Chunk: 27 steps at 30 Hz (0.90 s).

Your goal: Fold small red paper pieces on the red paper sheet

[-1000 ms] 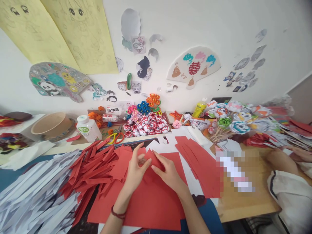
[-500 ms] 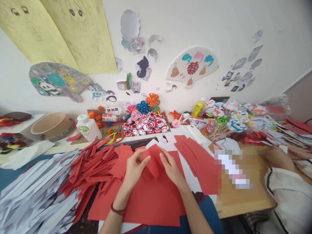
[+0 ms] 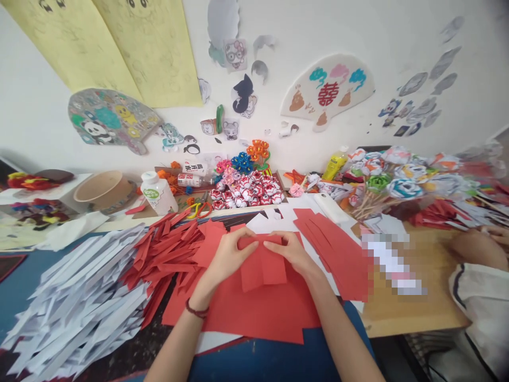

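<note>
got the folded red paper (image 3: 263, 268) held up between left hand (image 3: 237, 253) and right hand (image 3: 289, 251), just above the large red sheets (image 3: 254, 313). left hand: grasping the paper's left upper part, thumb on the near face, fingers curled behind the top. right hand: same grip on the right upper part, thumbs pointing at each other, near the middle. creased down the centre, lower flaps spread toward the camera. can't tell if touching the sheets below.

to the left: red paper strips (image 3: 167, 246) in a loose heap, then white paper strips (image 3: 83, 302) further out. to the right: stack of cut red paper (image 3: 338, 254), partly over white paper. behind, along the wall: white bottle (image 3: 159, 193), scissors (image 3: 201, 210), red-and-white paper flowers (image 3: 254, 192), yellow bottle (image 3: 335, 164), bunch of paper flowers on sticks (image 3: 397, 178). far right: another person's white sleeve (image 3: 483, 307) beside the wooden table (image 3: 409, 313). pixelated patch on that table, can't make out.
</note>
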{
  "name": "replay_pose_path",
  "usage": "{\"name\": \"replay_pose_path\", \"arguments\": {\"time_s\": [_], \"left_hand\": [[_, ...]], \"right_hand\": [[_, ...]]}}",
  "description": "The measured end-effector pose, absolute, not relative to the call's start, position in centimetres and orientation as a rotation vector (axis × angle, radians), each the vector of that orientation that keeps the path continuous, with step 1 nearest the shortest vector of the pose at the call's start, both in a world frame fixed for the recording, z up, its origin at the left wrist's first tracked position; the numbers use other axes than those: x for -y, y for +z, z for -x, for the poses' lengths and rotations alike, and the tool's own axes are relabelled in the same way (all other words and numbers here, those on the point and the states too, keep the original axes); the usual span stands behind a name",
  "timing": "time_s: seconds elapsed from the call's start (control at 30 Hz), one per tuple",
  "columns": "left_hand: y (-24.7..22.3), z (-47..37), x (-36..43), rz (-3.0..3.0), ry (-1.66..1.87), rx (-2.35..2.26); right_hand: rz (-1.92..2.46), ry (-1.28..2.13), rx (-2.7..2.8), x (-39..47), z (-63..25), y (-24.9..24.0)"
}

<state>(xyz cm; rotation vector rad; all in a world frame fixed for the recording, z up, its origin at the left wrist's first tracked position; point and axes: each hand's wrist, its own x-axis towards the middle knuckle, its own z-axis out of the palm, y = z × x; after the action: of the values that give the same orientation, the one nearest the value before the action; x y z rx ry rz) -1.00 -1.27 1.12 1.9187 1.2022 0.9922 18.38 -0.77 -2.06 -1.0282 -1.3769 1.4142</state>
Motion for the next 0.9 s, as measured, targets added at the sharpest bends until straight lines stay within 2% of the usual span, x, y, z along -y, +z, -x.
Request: {"name": "replay_pose_path", "arguments": {"time_s": [0.27, 0.9], "left_hand": [[1.4, 2.1, 0.3, -1.953, 0.921, -1.15], [0.1, 1.9, 1.1, -1.863, 0.939, -1.226]], "right_hand": [[0.931, 1.394, 1.749, -2.2, -18.2, -0.8], [0.861, 1.419, 1.792, -1.6, -17.1, -2.4]]}}
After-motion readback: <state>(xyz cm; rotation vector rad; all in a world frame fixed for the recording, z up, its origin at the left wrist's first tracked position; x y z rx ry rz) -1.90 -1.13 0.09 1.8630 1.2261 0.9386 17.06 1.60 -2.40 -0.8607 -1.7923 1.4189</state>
